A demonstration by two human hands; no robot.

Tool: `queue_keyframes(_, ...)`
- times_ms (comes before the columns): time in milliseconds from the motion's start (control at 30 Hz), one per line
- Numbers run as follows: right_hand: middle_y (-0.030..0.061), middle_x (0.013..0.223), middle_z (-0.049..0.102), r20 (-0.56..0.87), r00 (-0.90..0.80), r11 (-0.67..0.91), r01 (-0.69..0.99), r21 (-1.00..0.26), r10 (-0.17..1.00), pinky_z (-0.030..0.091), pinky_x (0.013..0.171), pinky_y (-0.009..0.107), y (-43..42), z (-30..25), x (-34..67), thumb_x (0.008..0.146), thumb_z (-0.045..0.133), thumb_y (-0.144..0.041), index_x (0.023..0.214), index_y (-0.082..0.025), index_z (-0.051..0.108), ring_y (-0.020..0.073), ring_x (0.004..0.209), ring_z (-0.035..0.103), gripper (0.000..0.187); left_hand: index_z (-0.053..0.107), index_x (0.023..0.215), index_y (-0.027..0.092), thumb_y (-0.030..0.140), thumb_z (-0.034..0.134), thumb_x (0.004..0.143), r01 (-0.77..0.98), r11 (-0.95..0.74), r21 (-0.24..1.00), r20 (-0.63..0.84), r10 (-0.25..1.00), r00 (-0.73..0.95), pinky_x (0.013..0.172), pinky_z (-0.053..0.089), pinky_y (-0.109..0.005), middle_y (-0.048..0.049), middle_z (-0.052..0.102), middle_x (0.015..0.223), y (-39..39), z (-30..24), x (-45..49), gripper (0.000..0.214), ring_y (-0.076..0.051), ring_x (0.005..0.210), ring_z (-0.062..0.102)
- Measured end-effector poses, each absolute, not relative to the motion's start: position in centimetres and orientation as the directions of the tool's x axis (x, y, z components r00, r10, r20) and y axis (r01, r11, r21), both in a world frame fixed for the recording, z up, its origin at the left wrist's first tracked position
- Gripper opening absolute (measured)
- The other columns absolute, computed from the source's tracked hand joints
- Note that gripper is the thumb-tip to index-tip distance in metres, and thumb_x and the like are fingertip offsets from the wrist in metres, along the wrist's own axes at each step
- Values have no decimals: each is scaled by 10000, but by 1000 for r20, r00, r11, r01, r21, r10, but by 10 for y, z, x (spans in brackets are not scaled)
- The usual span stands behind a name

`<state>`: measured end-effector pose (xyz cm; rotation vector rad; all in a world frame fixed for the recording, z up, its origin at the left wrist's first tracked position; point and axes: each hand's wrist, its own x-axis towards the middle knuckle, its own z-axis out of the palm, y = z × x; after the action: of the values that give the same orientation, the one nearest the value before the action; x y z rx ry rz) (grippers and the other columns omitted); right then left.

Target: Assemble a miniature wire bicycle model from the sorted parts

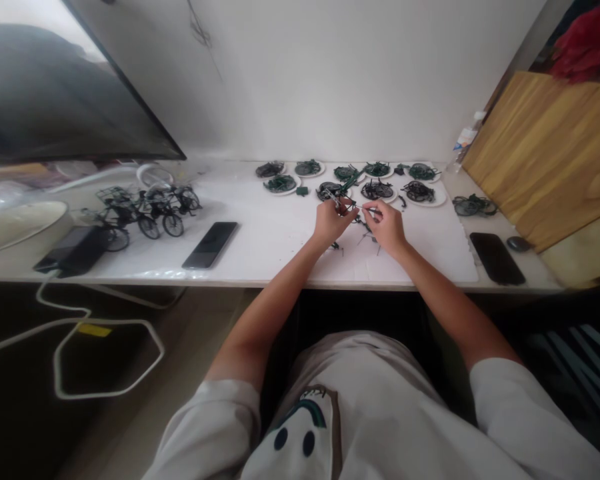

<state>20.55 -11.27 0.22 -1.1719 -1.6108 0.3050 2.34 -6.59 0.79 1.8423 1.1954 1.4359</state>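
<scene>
My left hand point(333, 220) is closed on a small dark green model bicycle part point(349, 179), perhaps a frame; its lower end is hidden by the fingers. Close beside it, my right hand point(386, 227) pinches a thin rod-like piece point(373, 211), which points toward the part in my left hand. Whether the two pieces touch is too small to tell. Below the hands, a few thin loose pieces point(335, 246) lie on the white sheet point(280, 233). Just behind the hands stand white plates holding dark bicycle parts, such as a plate of black parts point(379, 190).
Several assembled model bicycles point(147, 225) stand at the left, near a black adapter box point(73, 252) and a white basin point(23, 225). One phone point(210, 245) lies left, another phone point(497, 258) right. A bottle point(465, 141) and a wooden board point(545, 147) bound the right; a monitor overhangs the left.
</scene>
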Motion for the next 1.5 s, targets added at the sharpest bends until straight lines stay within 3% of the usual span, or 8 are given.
queue_keyframes(200, 101, 1119, 838, 605, 17, 472, 609, -638, 796, 653, 895, 432, -114, 2, 208, 1032, 654, -511, 1094, -246, 793, 276, 954, 797, 306, 734, 837, 214, 468, 851, 766, 364, -496, 788, 506, 859, 74, 682, 432, -334, -12, 635, 661, -63, 5, 22, 288, -172, 628, 530)
queue_keyframes(533, 68, 767, 725, 632, 21, 362, 804, -472, 775, 459, 687, 329, -111, 2, 211, 1096, 449, -683, 936, -251, 659, 243, 726, 680, 506, 753, 829, 207, 409, 826, 824, 406, -554, 727, 547, 824, 146, 633, 405, -323, 11, 600, 611, -67, 6, 25, 215, -152, 574, 498)
queue_keyframes(767, 71, 924, 758, 564, 3, 376, 742, -555, 826, 507, 750, 366, -112, -1, 209, 1061, 545, -531, 1184, -264, 605, 270, 816, 711, 300, 797, 934, 197, 352, 827, 830, 402, -541, 738, 536, 833, 137, 693, 472, -332, -17, 691, 678, -64, 5, 24, 189, -185, 624, 608)
queue_keyframes(967, 81, 912, 749, 547, -7, 380, 728, -571, 837, 492, 722, 366, -107, -5, 212, 1070, 514, -534, 1130, -266, 593, 279, 814, 704, 286, 737, 785, 195, 380, 851, 801, 403, -506, 762, 515, 852, 96, 725, 506, -341, -63, 744, 770, -61, 4, 22, 218, -200, 685, 647)
queue_keyframes(1133, 50, 778, 668, 542, -14, 362, 758, -542, 841, 394, 675, 343, -106, -2, 214, 1104, 431, -575, 984, -271, 544, 255, 720, 648, 346, 792, 925, 184, 353, 828, 844, 393, -526, 755, 521, 844, 127, 740, 518, -335, -26, 716, 713, -63, 7, 21, 191, -185, 653, 639)
queue_keyframes(1267, 37, 742, 632, 536, -10, 356, 758, -546, 844, 358, 670, 335, -108, 2, 214, 1115, 399, -595, 932, -273, 517, 246, 712, 630, 389, 791, 929, 175, 331, 799, 881, 443, -514, 734, 507, 850, 147, 734, 539, -328, -34, 740, 742, -68, 12, 22, 164, -188, 673, 669)
queue_keyframes(1500, 58, 936, 734, 507, 42, 359, 655, -665, 861, 454, 722, 349, -109, 0, 211, 1079, 505, -611, 1146, -271, 530, 250, 817, 701, 347, 761, 876, 183, 312, 772, 903, 475, -519, 711, 517, 843, 147, 750, 554, -318, -48, 784, 822, -71, 14, 22, 132, -178, 697, 693)
